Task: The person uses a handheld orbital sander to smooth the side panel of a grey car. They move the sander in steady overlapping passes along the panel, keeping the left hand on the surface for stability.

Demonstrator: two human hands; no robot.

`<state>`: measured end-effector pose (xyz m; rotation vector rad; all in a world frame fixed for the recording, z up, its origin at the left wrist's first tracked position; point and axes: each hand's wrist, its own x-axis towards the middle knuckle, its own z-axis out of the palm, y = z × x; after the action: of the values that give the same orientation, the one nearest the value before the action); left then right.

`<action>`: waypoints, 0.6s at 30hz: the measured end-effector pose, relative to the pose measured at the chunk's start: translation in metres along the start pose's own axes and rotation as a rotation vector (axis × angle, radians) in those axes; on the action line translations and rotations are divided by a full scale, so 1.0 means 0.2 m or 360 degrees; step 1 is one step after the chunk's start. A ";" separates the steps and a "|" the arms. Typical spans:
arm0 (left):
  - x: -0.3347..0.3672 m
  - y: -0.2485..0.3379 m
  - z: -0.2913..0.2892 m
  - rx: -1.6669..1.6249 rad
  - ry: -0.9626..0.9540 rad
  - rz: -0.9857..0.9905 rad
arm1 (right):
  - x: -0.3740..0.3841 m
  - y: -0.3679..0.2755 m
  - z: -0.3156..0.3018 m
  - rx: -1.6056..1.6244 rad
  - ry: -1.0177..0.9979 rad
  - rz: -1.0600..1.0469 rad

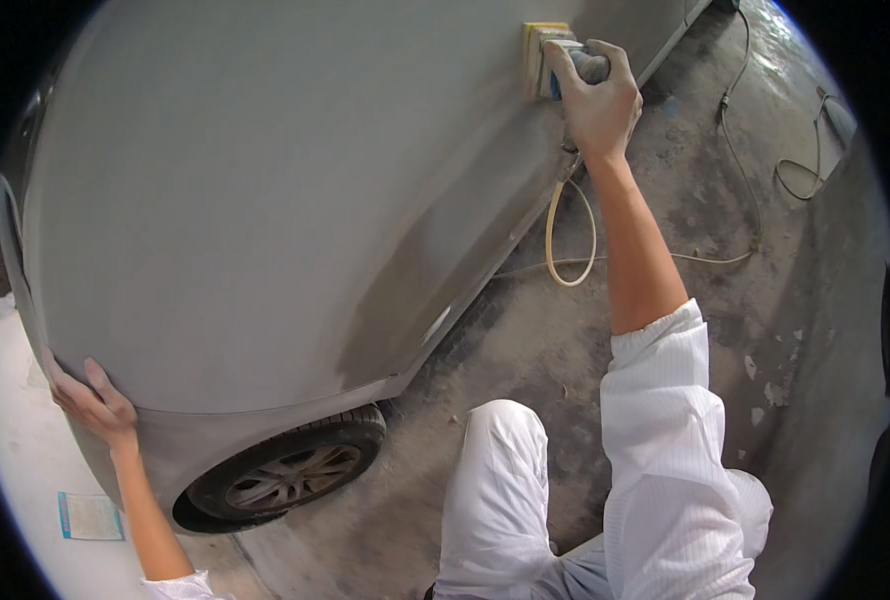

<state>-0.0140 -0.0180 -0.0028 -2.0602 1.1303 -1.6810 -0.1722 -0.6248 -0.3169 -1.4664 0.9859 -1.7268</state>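
Note:
My right hand (605,105) is closed around the rounded body of an air sander (593,68), whose rectangular, layered pad (542,62) rests on the grey car door (235,210), close to its lower edge. A pale hose (551,235) hangs in a loop below the sander. Over at the car's far-left body edge lies my left hand (95,402), its thumb apart and its fingers laid along the edge. Some of those fingers are hidden behind the panel rim. Dust coats the right hand and the fingertips of the left.
A black-tyred wheel (300,468) sits under the body, close to my white-clad knee (500,430). Thin hose (735,180) runs across the stained concrete floor (415,500) on the right. At lower left, a blue-edged sheet (91,517) lies on a white surface.

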 end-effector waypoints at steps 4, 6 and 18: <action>0.00 -0.01 0.00 0.0030 0.0004 -0.0010 | -0.19 -0.08 -0.02 0.0065 -0.0065 -0.0002; 0.00 -0.01 0.01 0.0018 0.0053 0.0027 | -0.29 -0.14 -0.03 0.0111 -0.0082 -0.0031; 0.00 -0.07 0.06 0.0170 0.0206 0.0123 | -1.03 -0.46 -0.10 0.0268 -0.0187 -0.0531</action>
<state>0.0023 -0.0106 0.0025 -1.8438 1.1171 -1.8176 -0.1613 -0.3995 -0.3413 -1.6691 0.5415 -1.8765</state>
